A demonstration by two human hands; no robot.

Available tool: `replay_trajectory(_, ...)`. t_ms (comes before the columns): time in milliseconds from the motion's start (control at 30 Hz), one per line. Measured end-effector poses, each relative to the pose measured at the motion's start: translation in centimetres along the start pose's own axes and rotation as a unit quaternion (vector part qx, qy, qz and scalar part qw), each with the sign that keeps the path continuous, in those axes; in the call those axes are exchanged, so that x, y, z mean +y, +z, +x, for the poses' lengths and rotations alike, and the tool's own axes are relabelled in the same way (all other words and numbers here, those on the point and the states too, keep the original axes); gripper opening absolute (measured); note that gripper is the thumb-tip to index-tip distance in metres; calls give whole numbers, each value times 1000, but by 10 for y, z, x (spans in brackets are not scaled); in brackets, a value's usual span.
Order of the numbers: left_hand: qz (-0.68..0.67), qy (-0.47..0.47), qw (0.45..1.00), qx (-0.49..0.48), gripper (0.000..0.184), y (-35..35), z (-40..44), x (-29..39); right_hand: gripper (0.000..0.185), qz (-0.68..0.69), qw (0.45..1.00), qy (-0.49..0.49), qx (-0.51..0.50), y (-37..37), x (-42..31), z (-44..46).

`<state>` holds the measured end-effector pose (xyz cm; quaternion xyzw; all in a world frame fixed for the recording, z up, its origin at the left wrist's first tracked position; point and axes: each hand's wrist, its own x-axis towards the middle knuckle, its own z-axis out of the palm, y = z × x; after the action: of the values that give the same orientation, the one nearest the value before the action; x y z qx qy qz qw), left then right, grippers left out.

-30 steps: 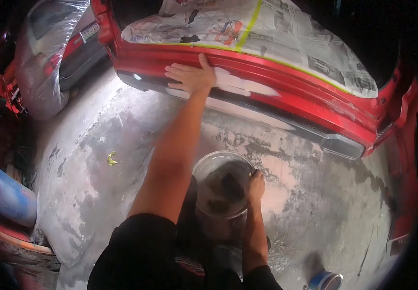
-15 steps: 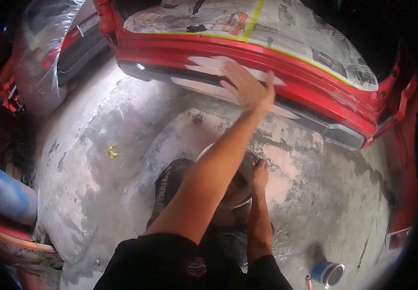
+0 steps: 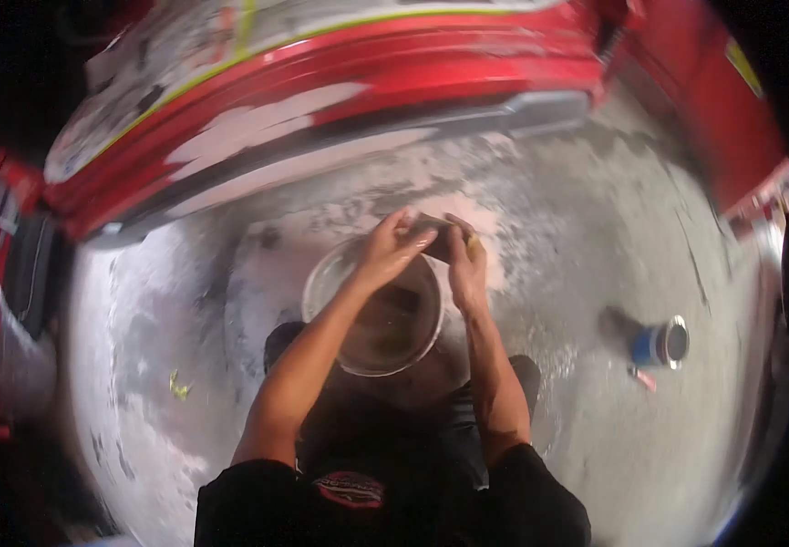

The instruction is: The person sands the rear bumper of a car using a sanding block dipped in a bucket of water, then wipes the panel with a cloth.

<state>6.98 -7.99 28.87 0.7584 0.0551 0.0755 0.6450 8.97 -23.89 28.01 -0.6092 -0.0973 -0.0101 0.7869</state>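
My left hand [image 3: 392, 248] and my right hand [image 3: 467, 264] are together above the far right rim of a round bucket [image 3: 314, 294]. Between them is a dark, flat piece that looks like sandpaper [image 3: 433, 239], with the fingers of both hands closed on its edges. A small yellowish bit shows at my right fingers, too blurred to name. Murky liquid [image 3: 376, 333] fills the bucket, which stands between my knees. Beyond the hands runs a red car sill [image 3: 403, 59] with a pale, smooth-looking patch [image 3: 257, 123] on it.
Newspaper [image 3: 171, 68] edged with yellow-green tape covers the car's opening. On the concrete floor [image 3: 586, 273] to the right stand a blue can [image 3: 659, 344] and a small pinkish object [image 3: 642, 378]. A crumpled yellow-green scrap [image 3: 178, 386] lies at left. A red door [image 3: 704, 109] hangs at right.
My left hand has come back from the pale patch on the car to meet my right hand over the bucket, closing on the sandpaper. The view has turned to the right.
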Motion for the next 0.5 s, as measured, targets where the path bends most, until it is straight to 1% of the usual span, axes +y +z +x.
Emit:
replay_trajectory(67, -122, -82, 984, -101, 42, -11, -19, 29, 33, 105, 991, 79, -5, -5, -3, -4)
replay_trajectory(100, -105, -81, 988, -84, 37, -15, -20, 26, 36, 89, 989, 120, -14, -10, 6, -2)
replay_trajectory(133, -88, -78, 991, -63, 31, -18, -20, 24, 38, 33, 996, 84, -7, -11, 16, -4)
replay_trajectory(167, -71, -76, 994, -37, 26, -23, -20, 23, 41, -74, 995, 44, 45, -5, 6, -12)
replay_trajectory(200, -7, -32, 999, -18, 22, -30, -20, 23, 43, -178, 979, 6, 93, 4, -4, -22)
replay_trajectory(267, 126, 50, 991, 26, 16, -45, -26, 24, 55, -56, 992, 96, 59, 14, 16, -49)
replay_trajectory(300, 118, 61, 991, 36, 12, -41, -34, 29, 62, 6, 989, 139, 41, 27, 5, -56)
replay_trajectory(333, 151, 178, 972, 23, 8, -41, -38, 17, 72, 108, 956, 265, 66, 42, -9, -66)
replay_trajectory(367, 183, 180, 966, -41, 8, -41, -46, 7, 52, 156, 950, 260, 70, 46, 29, -69)
replay_trajectory(400, 219, 185, 953, -101, 12, -44, -55, 1, 43, 178, 948, 255, 63, 54, 52, -63)
replay_trajectory(433, 233, 179, 946, -134, 16, -51, -64, -2, 37, 200, 946, 251, 57, 63, 74, -58)
replay_trajectory(467, 247, 171, 939, -167, 20, -58, -69, -2, 35, 192, 948, 250, 48, 72, 79, -52)
replay_trajectory(500, 310, 136, 919, -203, 26, -72, -68, 8, 56, 219, 925, 303, 64, 67, 115, -46)
